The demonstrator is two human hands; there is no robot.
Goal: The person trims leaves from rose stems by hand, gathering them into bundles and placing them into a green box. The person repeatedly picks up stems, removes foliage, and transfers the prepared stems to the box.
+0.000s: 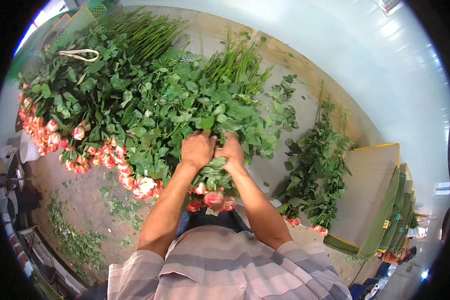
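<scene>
Long-stemmed roses with red and cream blooms lie heaped on a table, their stem ends pointing away from me. My left hand presses into the leaves, knuckles up, at the near middle of the heap. Close beside it on the right, my right hand is among the same leaves with its thumb towards the left hand. Several rose blooms hang below both hands, near my body. Leaves hide the fingertips, so what they grip cannot be made out.
A smaller group of roses lies to the right, beside upright grey panels with yellow edges and green cloth. A cream strap loop and green netting are at the far left. Fallen leaves litter the floor at left.
</scene>
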